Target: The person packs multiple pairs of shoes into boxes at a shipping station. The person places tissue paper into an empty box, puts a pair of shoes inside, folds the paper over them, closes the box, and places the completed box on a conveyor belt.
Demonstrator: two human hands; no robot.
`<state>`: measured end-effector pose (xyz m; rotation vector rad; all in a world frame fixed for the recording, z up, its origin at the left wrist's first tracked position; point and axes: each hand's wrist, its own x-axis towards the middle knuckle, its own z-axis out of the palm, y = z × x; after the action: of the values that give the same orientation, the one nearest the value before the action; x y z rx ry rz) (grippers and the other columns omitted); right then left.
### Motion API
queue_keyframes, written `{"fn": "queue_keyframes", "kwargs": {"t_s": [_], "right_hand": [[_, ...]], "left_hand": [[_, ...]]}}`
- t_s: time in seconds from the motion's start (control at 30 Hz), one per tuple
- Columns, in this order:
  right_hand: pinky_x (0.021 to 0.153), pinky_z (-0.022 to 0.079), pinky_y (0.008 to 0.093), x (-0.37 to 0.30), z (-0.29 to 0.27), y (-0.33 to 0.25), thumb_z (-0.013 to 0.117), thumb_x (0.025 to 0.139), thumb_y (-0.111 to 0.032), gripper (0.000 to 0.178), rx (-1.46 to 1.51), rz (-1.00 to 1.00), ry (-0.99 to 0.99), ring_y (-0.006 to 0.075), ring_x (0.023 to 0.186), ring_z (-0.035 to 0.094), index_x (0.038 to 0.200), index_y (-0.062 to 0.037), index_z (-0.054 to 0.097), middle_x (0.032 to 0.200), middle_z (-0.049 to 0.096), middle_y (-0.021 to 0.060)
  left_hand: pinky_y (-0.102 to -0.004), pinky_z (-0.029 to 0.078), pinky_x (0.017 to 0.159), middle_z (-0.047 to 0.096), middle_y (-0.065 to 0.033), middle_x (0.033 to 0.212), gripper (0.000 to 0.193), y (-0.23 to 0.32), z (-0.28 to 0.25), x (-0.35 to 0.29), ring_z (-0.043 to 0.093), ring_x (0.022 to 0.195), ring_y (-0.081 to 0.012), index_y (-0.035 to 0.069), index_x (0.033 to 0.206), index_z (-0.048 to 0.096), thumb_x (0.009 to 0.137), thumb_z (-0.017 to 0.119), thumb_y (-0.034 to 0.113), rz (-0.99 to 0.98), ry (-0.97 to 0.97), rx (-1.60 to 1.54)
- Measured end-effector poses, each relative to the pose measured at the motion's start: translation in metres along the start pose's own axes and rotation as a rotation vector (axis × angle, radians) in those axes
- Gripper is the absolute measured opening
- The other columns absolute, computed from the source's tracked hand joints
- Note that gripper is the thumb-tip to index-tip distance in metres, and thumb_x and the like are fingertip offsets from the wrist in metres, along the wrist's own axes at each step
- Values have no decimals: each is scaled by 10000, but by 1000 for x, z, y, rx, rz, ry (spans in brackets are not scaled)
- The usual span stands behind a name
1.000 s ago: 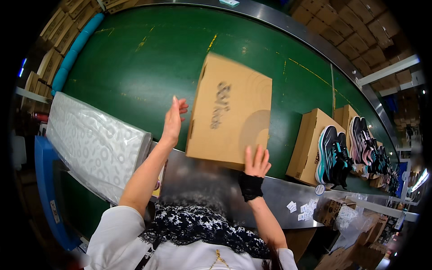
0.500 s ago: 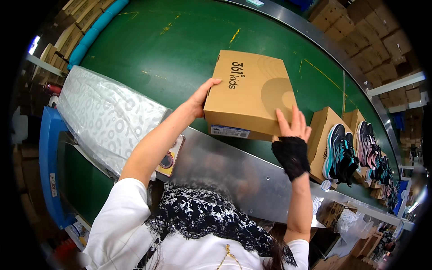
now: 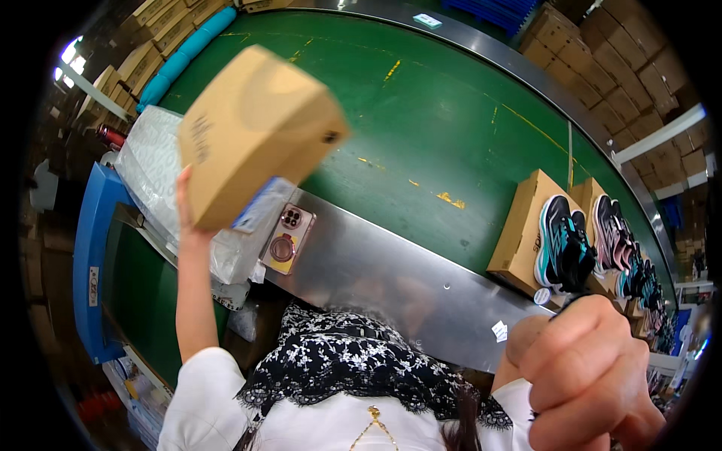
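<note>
A closed brown cardboard shoebox (image 3: pixel 256 124) is raised and tilted at the left, slightly blurred. My left hand (image 3: pixel 185 210) grips its near left edge, the thumb side showing and the other fingers hidden behind or under it. Partly behind the shoebox lies a stack or box under pale patterned plastic wrap (image 3: pixel 147 154). My right hand (image 3: pixel 583 368) is a closed fist, large and close at the lower right. Whatever is inside that fist, if anything, is hidden. Beyond it, black and turquoise sports shoes (image 3: pixel 558 244) rest against an upright brown shoebox (image 3: pixel 519 229).
A phone (image 3: pixel 288 239) with a ring holder lies on the metal edge (image 3: pixel 376 259) of the green conveyor belt (image 3: pixel 421 128). More shoes (image 3: pixel 609 237) and boxes line the right side. A blue frame (image 3: pixel 98 263) stands at the left; stacked cartons (image 3: pixel 602 68) are at the far right.
My left hand has carried the shoebox from the middle to the left, turning and tilting it. My right hand has let go of it and come back toward me, closing into a fist.
</note>
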<state>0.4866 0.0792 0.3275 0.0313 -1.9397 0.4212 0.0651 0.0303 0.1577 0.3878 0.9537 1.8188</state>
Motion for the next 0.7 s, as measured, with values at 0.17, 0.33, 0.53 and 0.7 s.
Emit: {"fn": "queue_keyframes", "kwargs": {"t_s": [0.17,0.33,0.53,0.7], "right_hand": [[634,441,362,-19,-36,-45,402,817,-291,530,-88,-17,-102,209,759,528,1314,-135,306,954,546,116],[496,366,311,-64,-32,-32,528,704,-193,224,-223,-202,-39,173,569,475,894,-94,462,729,512,52],[661,430,385,-206,-85,58,706,549,-175,366,-1164,565,-317,251,730,535,884,-88,587,900,539,85],[895,273,469,-263,-138,74,639,619,-511,617,-1335,1372,-616,306,1041,466,1137,-196,528,1104,523,178]], "left_hand": [[-511,412,813,529,-92,1103,518,33,-69,-74,514,997,-287,108,1133,498,758,442,462,157,491,-46],[-613,343,843,350,-160,1261,777,30,-175,-130,413,1088,-371,139,1300,259,674,565,482,329,989,-412],[-570,405,821,375,-199,1207,853,-5,-251,-107,457,1054,-339,102,1330,128,698,644,349,147,1085,-402],[-425,440,797,448,-115,1160,578,-27,-183,-54,502,1003,-242,59,1230,324,792,523,379,15,856,-51]]}}
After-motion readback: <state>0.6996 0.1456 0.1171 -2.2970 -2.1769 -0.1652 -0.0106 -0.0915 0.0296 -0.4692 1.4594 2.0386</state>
